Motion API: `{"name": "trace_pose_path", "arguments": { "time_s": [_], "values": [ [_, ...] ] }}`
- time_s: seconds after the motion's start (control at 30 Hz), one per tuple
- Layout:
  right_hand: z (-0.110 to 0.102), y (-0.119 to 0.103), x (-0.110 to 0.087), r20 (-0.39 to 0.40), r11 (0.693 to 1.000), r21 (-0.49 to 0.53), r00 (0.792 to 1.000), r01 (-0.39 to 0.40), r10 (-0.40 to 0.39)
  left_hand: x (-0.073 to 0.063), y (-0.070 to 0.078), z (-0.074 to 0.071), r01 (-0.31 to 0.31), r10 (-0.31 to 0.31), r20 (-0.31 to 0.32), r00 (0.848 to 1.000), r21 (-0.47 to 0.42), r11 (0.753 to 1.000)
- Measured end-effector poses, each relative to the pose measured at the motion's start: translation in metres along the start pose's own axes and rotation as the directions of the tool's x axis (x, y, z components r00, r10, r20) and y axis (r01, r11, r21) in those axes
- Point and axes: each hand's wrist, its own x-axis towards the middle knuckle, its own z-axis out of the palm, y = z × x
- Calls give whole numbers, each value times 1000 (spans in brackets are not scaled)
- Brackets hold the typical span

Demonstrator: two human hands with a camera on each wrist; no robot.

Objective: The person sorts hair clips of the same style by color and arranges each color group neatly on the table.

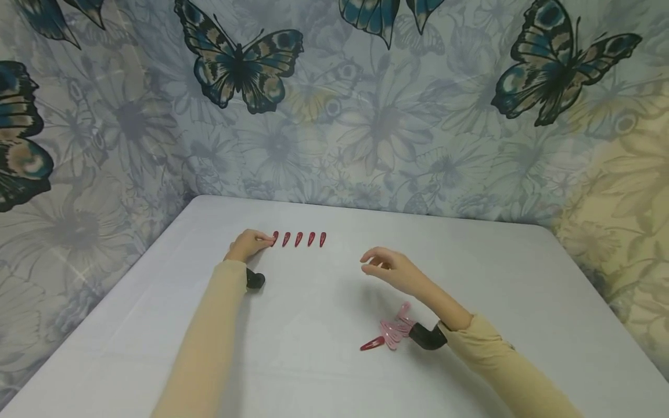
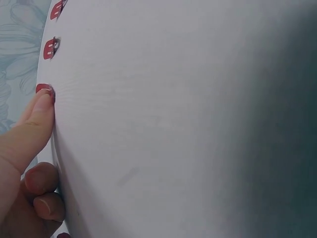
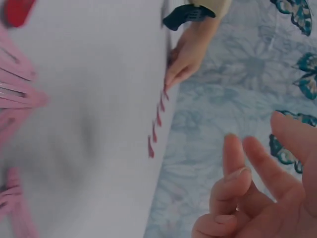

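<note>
Several red snap hair clips (image 1: 299, 239) lie in a row toward the back of the table. My left hand (image 1: 248, 244) is at the row's left end, thumb and fingertips pinching the leftmost red snap hair clip (image 1: 274, 235). In the left wrist view the thumb covers part of that clip (image 2: 43, 87). My right hand (image 1: 395, 270) hovers over the table with loosely bent fingers and nothing in them. Below it sits a small heap of pink snap hair clips (image 1: 394, 332), partly hidden by the wrist camera. One loose red hair clip (image 1: 373, 343) lies against the heap's left side.
Under everything is a white table (image 1: 303, 360); its back edge meets a wall (image 1: 387, 128) papered with flowers and butterflies. Black wrist cameras (image 1: 428, 337) stick out from both sleeves, the right one close over the pink heap.
</note>
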Motion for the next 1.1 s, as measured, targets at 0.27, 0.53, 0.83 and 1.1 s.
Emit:
{"name": "trace_pose_path", "arguments": {
  "time_s": [0.27, 0.53, 0.83, 1.1],
  "values": [
    [12, 9, -45, 93, 982, -167, 993, 93, -78, -1, -1, -1, 2, -2, -20, 1000, 17, 1000],
    [33, 21, -64, 152, 994, -111, 988, 22, -5, 1, -1, 0, 8, -7, -18, 1000, 20, 1000],
    [36, 18, -65, 240, 969, -208, 968, 132, -80, -3, 4, -1, 28, -28, 3, 1000, 2, 1000],
    [37, 23, -67, 267, 979, -133, 957, 154, -115, -2, 2, 0, 49, -49, 11, 999, -12, 999]
  ]
}}
